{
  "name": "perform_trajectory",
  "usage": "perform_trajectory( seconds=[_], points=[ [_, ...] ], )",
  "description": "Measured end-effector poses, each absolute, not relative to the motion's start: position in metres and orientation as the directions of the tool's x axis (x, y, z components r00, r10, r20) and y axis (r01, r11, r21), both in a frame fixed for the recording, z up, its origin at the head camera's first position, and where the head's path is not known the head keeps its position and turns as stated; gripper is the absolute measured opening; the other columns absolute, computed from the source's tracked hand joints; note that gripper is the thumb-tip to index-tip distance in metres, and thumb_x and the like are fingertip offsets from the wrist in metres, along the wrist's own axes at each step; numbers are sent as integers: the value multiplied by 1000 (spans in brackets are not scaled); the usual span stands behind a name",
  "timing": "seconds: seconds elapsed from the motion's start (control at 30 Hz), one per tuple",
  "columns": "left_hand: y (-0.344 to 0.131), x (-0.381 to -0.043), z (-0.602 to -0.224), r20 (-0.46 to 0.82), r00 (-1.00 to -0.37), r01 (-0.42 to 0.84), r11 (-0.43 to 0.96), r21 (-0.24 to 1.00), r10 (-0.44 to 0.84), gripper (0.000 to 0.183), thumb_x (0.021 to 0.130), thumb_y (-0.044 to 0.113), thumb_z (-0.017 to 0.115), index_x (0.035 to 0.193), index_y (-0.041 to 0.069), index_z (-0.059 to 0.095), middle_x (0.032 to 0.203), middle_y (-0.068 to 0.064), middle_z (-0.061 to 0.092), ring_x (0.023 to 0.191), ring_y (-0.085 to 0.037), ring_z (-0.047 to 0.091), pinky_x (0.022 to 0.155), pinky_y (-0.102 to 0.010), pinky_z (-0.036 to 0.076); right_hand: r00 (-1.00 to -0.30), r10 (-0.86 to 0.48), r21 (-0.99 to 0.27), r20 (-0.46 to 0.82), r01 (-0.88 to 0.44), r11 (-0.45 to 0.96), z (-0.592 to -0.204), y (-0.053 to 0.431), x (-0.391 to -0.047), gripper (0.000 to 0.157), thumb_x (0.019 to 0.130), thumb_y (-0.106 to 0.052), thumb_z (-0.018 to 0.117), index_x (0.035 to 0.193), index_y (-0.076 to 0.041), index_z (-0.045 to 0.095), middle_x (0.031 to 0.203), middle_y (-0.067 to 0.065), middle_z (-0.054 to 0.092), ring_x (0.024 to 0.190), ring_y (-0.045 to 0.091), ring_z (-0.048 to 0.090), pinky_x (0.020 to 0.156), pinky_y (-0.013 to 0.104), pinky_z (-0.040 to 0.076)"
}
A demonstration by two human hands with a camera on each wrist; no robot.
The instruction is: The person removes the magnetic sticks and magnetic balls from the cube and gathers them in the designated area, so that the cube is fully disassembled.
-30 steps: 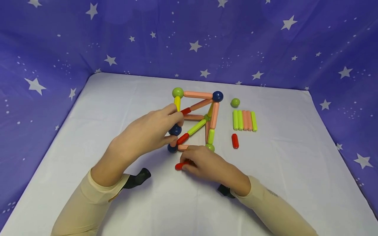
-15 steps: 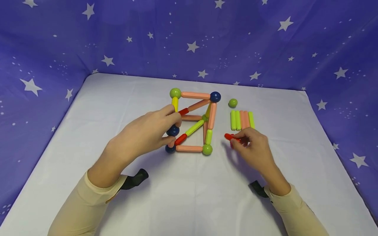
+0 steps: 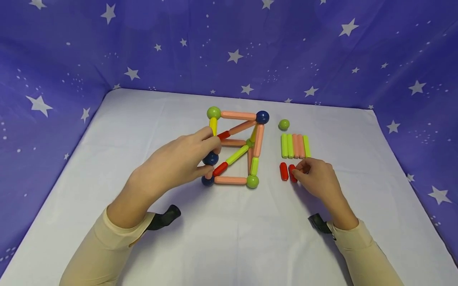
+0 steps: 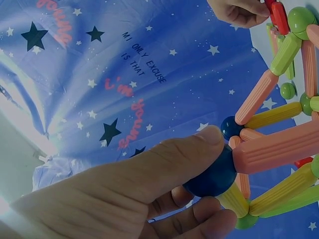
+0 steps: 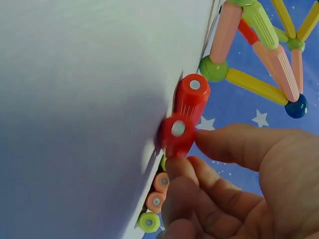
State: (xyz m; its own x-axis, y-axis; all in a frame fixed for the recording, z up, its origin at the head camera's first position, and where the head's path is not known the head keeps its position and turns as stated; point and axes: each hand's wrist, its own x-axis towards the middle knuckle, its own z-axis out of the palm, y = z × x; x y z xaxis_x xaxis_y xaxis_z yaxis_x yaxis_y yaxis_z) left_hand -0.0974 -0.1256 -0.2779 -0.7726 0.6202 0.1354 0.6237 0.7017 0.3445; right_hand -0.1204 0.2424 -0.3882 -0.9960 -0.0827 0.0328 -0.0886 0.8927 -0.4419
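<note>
My left hand (image 3: 179,159) grips a dark blue ball (image 4: 212,174) at a corner of a frame of magnetic rods and balls, thumb on one side and fingers on the other. A salmon rod (image 4: 279,147) joins that ball. The frame has green and blue balls, with salmon, yellow, lime and red rods between them. At the right, my right hand (image 3: 318,177) pinches a short red magnetic rod (image 5: 178,133) between thumb and fingers, low over the cloth. A second red rod (image 3: 284,171) lies just left of it.
Beyond the right hand, several lime and salmon rods (image 3: 295,146) lie side by side in a row. A loose green ball (image 3: 284,124) rests behind them. White cloth (image 3: 222,246) covers the table, and a purple starry curtain (image 3: 200,43) stands around it.
My right hand has carried the red rod from in front of the frame rightward, setting it alongside the other red rod. The left hand keeps its hold on the blue ball.
</note>
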Motion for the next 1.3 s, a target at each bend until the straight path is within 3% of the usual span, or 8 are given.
perform_trajectory(
  seconds=[0.37,0.57,0.7,0.87,1.03,1.3],
  points=[
    [-126,-99,-275,124,-774,621,707,338,621,37,77,13,84,106,11,61,99,1,50,76,-13,58,67,-28,50,-995,-92,-481,-33,-65,874,-386,236,-128,10,87,-17,64,88,-8,68,71,3,64,59,19,52,53,33,43],
    [-127,-99,-275,126,-775,620,706,342,620,37,77,13,84,106,10,61,99,1,50,78,-13,58,68,-28,50,-994,-88,-454,63,-107,885,-377,229,-135,17,90,-22,60,86,-8,70,67,1,62,58,20,52,51,33,41],
    [-129,-99,-276,126,-777,618,708,343,617,36,77,12,84,106,10,61,99,1,50,77,-14,58,68,-28,50,-985,-127,-508,118,-170,845,-365,206,-142,22,93,-31,62,98,-10,64,79,2,65,69,20,57,59,35,46],
    [-129,-98,-277,122,-779,615,709,347,615,37,77,13,84,106,10,61,99,1,50,77,-14,58,68,-29,50,-963,-190,-616,189,-267,741,-353,165,-150,42,91,-36,67,119,-9,51,97,3,67,80,18,60,70,36,47],
    [-126,-97,-277,117,-778,613,707,352,617,37,77,15,85,105,11,61,98,2,50,76,-13,57,68,-28,49,-927,-202,-584,315,-357,730,-352,140,-155,54,87,-29,74,127,-5,45,85,2,67,65,15,55,56,32,44],
    [-126,-97,-277,119,-778,614,706,353,617,37,76,15,85,104,12,60,98,2,49,75,-13,56,67,-28,48,-914,-208,-566,349,-383,730,-354,145,-152,45,87,-17,71,126,-8,50,78,3,67,60,14,59,52,32,46]
  ],
)
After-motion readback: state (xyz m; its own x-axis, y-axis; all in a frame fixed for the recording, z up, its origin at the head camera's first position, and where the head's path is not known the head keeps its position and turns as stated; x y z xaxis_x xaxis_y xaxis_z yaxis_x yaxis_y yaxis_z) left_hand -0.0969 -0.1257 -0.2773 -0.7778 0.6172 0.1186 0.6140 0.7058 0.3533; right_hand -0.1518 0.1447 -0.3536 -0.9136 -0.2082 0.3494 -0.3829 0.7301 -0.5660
